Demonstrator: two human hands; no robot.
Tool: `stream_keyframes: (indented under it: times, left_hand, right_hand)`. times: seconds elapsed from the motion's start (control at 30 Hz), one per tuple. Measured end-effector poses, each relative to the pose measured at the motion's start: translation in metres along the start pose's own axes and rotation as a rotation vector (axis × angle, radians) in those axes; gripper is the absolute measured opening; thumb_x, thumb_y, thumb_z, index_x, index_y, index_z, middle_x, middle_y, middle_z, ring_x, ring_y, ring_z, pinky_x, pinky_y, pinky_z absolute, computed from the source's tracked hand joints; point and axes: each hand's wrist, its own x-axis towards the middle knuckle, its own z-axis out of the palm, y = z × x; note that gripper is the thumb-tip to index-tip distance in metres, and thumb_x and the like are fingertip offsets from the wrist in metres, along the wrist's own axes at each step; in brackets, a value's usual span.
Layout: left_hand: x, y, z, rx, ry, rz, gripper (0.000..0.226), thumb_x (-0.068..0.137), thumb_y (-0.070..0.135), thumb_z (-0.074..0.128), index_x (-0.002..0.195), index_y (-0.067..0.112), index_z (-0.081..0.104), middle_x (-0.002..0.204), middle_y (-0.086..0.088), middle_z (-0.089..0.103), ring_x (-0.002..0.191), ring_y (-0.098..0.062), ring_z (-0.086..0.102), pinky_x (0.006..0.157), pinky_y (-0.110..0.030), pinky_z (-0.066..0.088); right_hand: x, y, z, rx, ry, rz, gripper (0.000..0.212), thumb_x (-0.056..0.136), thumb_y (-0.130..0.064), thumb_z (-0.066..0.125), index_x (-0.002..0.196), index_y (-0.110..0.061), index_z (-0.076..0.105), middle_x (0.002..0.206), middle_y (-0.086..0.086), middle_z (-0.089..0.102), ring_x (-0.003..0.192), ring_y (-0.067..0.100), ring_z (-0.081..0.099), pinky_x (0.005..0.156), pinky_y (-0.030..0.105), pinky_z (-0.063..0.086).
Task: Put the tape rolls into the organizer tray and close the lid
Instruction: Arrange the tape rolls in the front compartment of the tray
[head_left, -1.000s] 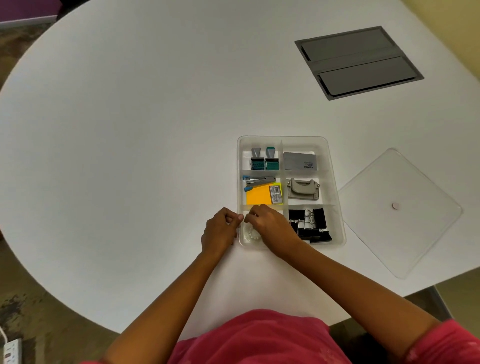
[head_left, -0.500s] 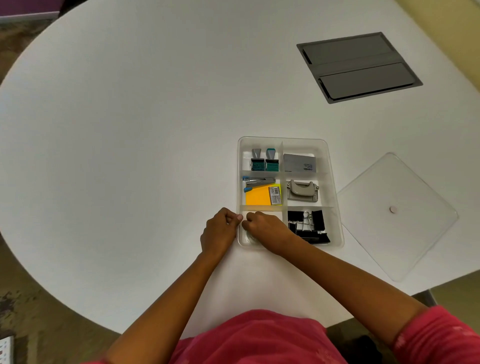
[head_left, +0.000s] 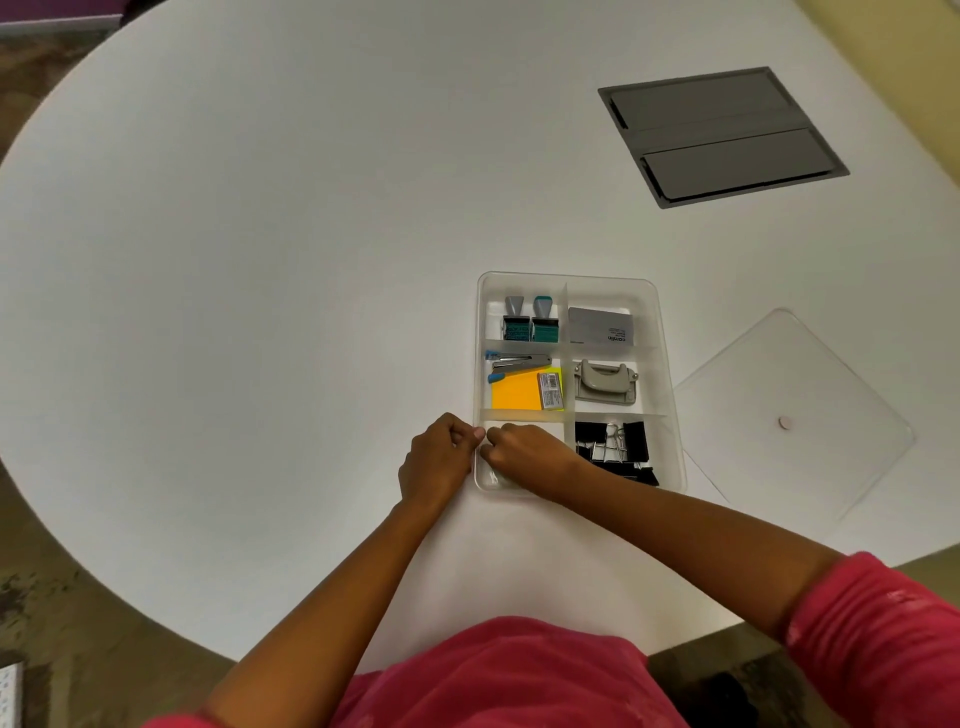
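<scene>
The clear organizer tray (head_left: 670, 364) lies on the white table, right of centre, with six compartments. My right hand (head_left: 524, 457) is curled down inside the near-left compartment, fingers closed over the tape rolls. Only a pale sliver of a tape roll (head_left: 493, 477) shows under it; the others are hidden. My left hand (head_left: 436, 460) sits just outside the tray, its fingertips pinched on the tray's left rim next to my right hand. To the right of the tray, the clear square lid (head_left: 753, 395) with a small round knob lies flat on the table.
The other compartments hold stamps (head_left: 530, 319), a grey box (head_left: 600, 326), a stapler and orange sticky notes (head_left: 514, 395), a hole punch (head_left: 605, 382) and black binder clips (head_left: 613, 449). A grey cable hatch (head_left: 722, 137) is set into the table at far right. The table's near edge curves close to my body.
My right hand has sunk lower into the near-left compartment and now covers the tape rolls that showed a second ago. My left hand has stayed at the tray's rim.
</scene>
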Motion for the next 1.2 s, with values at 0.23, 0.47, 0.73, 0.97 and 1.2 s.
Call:
stream_keyframes:
  times: [0.23,0.47,0.73,0.97,1.2]
  left_hand:
    - [-0.002,0.002,0.0,-0.003,-0.013,0.006,0.018,0.087,0.048,0.056,0.078,0.033,0.053,0.079,0.006,0.065,0.082,-0.022,0.069,0.084,-0.047,0.057]
    - [-0.003,0.002,-0.002,-0.012,-0.017,0.015,0.021,0.088,0.048,0.056,0.081,0.029,0.055,0.079,0.006,0.065,0.081,-0.021,0.068,0.082,-0.047,0.057]
    - [-0.004,0.003,-0.003,-0.005,-0.02,0.008,0.024,0.087,0.049,0.056,0.071,0.033,0.051,0.069,0.012,0.062,0.076,-0.018,0.068,0.082,-0.047,0.056]
    - [-0.005,0.005,-0.003,0.003,-0.027,0.02,0.021,0.088,0.048,0.056,0.081,0.028,0.055,0.07,0.01,0.062,0.075,-0.018,0.069,0.082,-0.046,0.057]
    - [-0.006,0.006,-0.005,0.001,-0.034,0.013,0.023,0.089,0.047,0.055,0.086,0.024,0.057,0.078,0.005,0.066,0.08,-0.021,0.069,0.085,-0.046,0.056]
  right_hand:
    - [-0.002,0.006,-0.005,0.075,-0.002,0.08,0.024,0.091,-0.001,0.051,0.115,-0.003,0.054,0.109,0.017,0.06,0.102,0.034,0.06,0.072,0.04,0.05]
    - [-0.026,0.02,-0.016,0.27,0.198,0.373,0.029,0.082,0.005,0.057,0.106,-0.01,0.061,0.105,0.009,0.066,0.1,0.027,0.058,0.075,0.033,0.047]
    - [-0.045,0.02,0.0,0.047,0.096,0.351,0.022,0.089,-0.004,0.05,0.104,-0.013,0.064,0.102,0.007,0.073,0.1,0.027,0.055,0.079,0.035,0.041]
    - [-0.043,0.018,0.003,-0.029,0.076,0.342,0.014,0.089,-0.006,0.053,0.099,-0.008,0.064,0.098,0.01,0.072,0.106,0.031,0.053,0.082,0.037,0.041]
    - [-0.04,0.023,0.002,-0.093,0.037,0.312,0.017,0.09,-0.012,0.056,0.104,-0.008,0.064,0.103,0.01,0.07,0.11,0.031,0.051,0.088,0.039,0.04]
